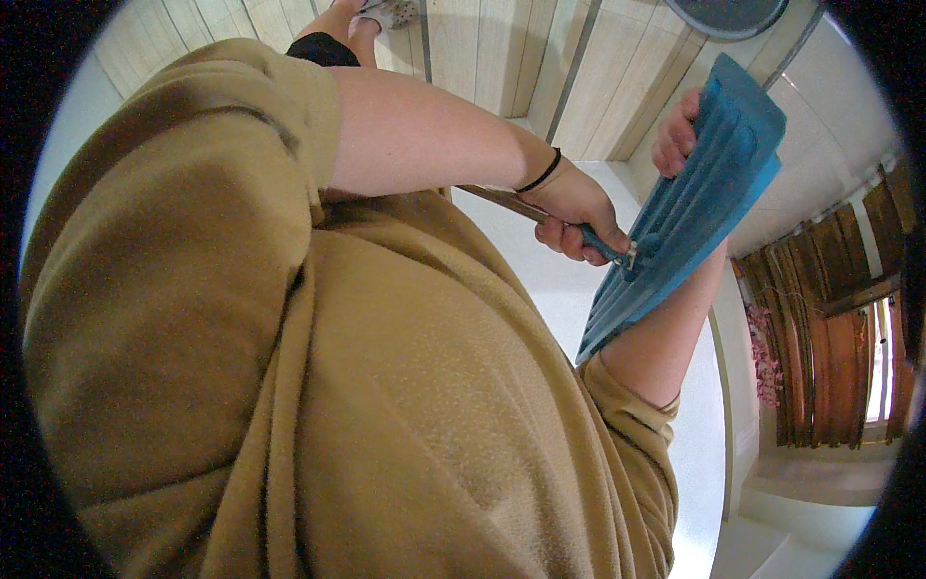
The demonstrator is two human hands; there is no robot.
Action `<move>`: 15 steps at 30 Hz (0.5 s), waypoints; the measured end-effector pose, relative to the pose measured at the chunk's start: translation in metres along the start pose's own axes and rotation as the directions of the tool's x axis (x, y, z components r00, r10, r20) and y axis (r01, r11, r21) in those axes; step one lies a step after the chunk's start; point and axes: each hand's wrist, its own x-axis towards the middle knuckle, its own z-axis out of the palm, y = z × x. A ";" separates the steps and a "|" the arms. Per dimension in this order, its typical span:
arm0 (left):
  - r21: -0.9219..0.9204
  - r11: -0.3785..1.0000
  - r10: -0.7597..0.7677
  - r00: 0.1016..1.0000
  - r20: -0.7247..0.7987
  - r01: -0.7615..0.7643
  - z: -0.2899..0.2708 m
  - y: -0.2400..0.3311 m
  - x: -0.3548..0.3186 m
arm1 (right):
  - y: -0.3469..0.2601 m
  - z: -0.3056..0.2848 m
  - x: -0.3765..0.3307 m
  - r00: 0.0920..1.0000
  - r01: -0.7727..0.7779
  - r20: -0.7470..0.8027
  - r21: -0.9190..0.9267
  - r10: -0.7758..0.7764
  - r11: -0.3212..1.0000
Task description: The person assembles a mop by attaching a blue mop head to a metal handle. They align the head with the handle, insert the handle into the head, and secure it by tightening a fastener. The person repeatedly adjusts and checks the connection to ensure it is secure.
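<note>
A blue flat mop head (690, 193) with long ridges is held up at a slant, right of my body. The fingers of my right hand (678, 135) curl round its upper left edge; the rest of that hand and part of its forearm are hidden behind the plate. Close to the middle of the plate, my left hand (584, 222) is wrapped round the mop's pole, just beside the metal joint (631, 254). Farther back, the brownish pole (503, 201) runs left and disappears behind my left forearm. A black band circles my left wrist.
Light wood-patterned flooring (473, 58) spreads across the top, with a foot in a pale slipper (394, 13). A round dark grey object (730, 13) lies top right. Brown wooden slats (825, 338) and pink flowers (762, 357) are at right. A white surface (555, 261) shows beyond my torso.
</note>
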 end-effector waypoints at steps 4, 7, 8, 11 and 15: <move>0.008 1.000 0.012 1.000 -0.008 -0.012 0.002 0.000 0.001 | -0.003 0.024 -0.001 0.980 0.001 -0.197 -0.160 -0.033 0.987; 0.007 1.000 0.021 0.999 -0.037 -0.021 0.004 0.001 0.000 | -0.007 0.043 0.002 0.920 -0.072 -0.390 -0.247 -0.031 0.966; 0.007 1.000 0.019 0.999 -0.039 -0.018 0.006 0.001 0.000 | -0.008 0.043 0.002 0.907 -0.088 -0.419 -0.258 -0.029 0.962; 0.012 1.000 0.005 0.999 -0.051 -0.005 0.009 0.003 -0.002 | -0.008 0.036 0.000 0.881 -0.129 -0.471 -0.305 -0.032 0.944; 0.045 0.998 0.046 0.996 -0.071 -0.043 0.010 0.003 -0.002 | -0.005 0.046 0.008 0.787 -0.192 -0.604 -0.437 -0.128 0.879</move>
